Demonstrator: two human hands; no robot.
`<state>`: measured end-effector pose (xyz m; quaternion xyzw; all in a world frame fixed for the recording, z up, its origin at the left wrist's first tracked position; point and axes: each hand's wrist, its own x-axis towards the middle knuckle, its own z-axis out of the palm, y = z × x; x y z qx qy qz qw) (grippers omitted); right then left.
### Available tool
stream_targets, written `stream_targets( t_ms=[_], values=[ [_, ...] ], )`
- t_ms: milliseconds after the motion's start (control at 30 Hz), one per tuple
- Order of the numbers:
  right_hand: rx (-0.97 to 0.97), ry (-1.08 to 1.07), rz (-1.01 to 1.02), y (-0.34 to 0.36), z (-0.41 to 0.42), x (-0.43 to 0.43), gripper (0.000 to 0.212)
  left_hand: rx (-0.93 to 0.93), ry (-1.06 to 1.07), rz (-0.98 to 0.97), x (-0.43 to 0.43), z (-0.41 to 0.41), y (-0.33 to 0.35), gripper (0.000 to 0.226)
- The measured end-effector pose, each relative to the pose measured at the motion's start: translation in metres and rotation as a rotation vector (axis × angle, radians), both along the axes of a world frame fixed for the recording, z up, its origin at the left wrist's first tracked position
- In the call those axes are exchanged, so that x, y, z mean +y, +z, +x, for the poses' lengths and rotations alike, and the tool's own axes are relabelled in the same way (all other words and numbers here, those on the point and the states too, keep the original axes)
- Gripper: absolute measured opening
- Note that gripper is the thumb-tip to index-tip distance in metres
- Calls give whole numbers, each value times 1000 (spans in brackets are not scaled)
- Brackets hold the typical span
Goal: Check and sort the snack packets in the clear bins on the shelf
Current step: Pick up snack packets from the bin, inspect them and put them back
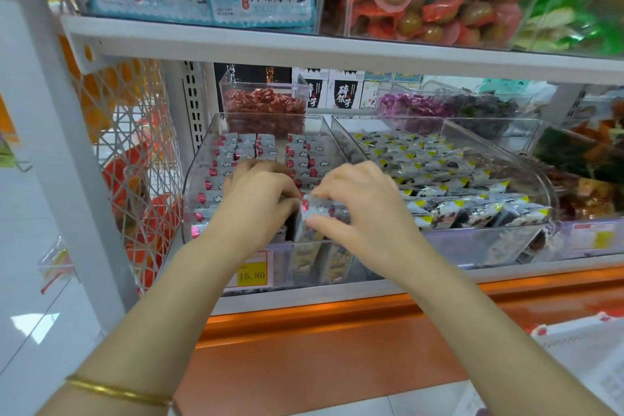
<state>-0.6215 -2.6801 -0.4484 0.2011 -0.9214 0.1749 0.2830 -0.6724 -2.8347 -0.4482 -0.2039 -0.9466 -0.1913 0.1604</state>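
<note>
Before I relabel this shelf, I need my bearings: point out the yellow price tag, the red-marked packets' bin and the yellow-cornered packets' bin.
yellow price tag (251, 275), head view, printed face.
red-marked packets' bin (197, 165), head view, left wall.
yellow-cornered packets' bin (472, 243), head view, front wall.
</note>
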Motion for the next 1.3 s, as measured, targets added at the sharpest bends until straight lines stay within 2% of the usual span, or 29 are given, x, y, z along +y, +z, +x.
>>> stream_targets(
  t_ms=[67, 133, 233, 367, 467, 567, 633, 700, 800, 1000, 1133, 1300],
  values=[
    [-16, -38, 233, -4, -2, -5, 22, 2, -17, 38, -3, -1, 1, 16],
    [-52, -20, 325, -7, -4, -8, 30, 3, -26, 59, -6, 0, 1, 16],
    [-117, -2, 256, 3, -8, -7, 41, 17, -21, 101, -13, 2, 2, 18],
    [-91, -86, 155, 21, -27, 0, 30, 4, -34, 156, -17, 7, 5, 18],
    [-105, -116, 254, 24, -38, -5, 19, 1, -25, 188, -19, 9, 7, 19],
    [-121, -118, 376, 19, -44, -12, 18, -17, -14, 229, -20, 11, 8, 19],
    [-113, -111, 352, 18, -46, -13, 15, -8, -13, 242, -21, 12, 9, 18],
    [-130, -63, 178, 23, -45, -9, 12, 21, -37, 254, -22, 13, 10, 18],
    [-167, 30, -207, 35, -38, -1, 14, 54, -43, 288, -24, 14, 10, 19],
    [53, 30, -688, 36, -15, 11, 16, 50, -34, 413, -23, 21, 13, 29],
    [-51, 44, -942, 26, -4, 12, 17, -88, -86, 528, -18, 30, 12, 34],
    [-236, 97, -1235, 21, 1, 10, 15, -277, -116, 815, -19, 34, 10, 18]
  ],
)
